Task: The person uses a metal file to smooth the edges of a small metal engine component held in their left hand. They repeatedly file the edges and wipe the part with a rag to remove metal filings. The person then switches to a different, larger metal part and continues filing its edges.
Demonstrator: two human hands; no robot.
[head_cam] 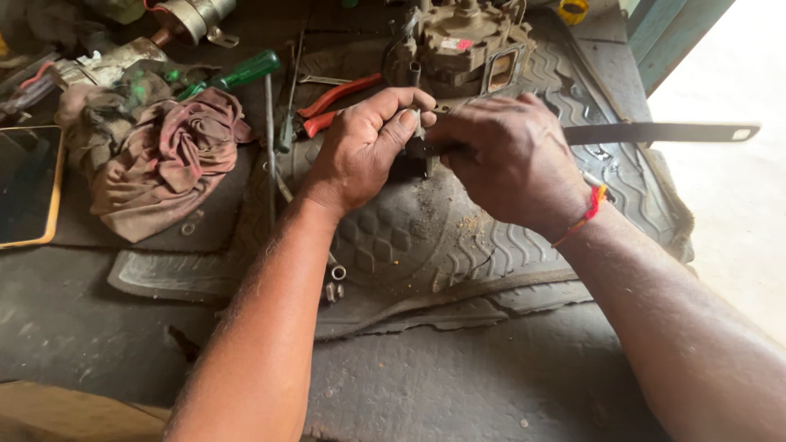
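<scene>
The left hand [364, 147] pinches a small metal part [417, 123] between thumb and fingers; the right hand [512, 160] curls around a flat metal bar [655, 133] reaching rightward. Just beyond them sits a carburetor [458, 41]; left lie red-handled pliers [336, 102], a green screwdriver [237, 75] and a rag [164, 155] on the rubber mat [426, 237].

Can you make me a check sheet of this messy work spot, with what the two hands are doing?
Surface: dusty grooved rubber mat over a dark bench.
Job's things: small dark metal part pinched between both hands; long flat metal strip sticks out past the right hand.
Clutter: dirty rags, green-handled screwdriver, red-handled pliers, metal engine part, small sleeves, tablet with yellow edge.
Fingers: left hand closed on the part; right hand closed on it too, red thread on wrist.
Cables: nothing seen.
Surroundings: bright floor at right, teal frame.
</scene>
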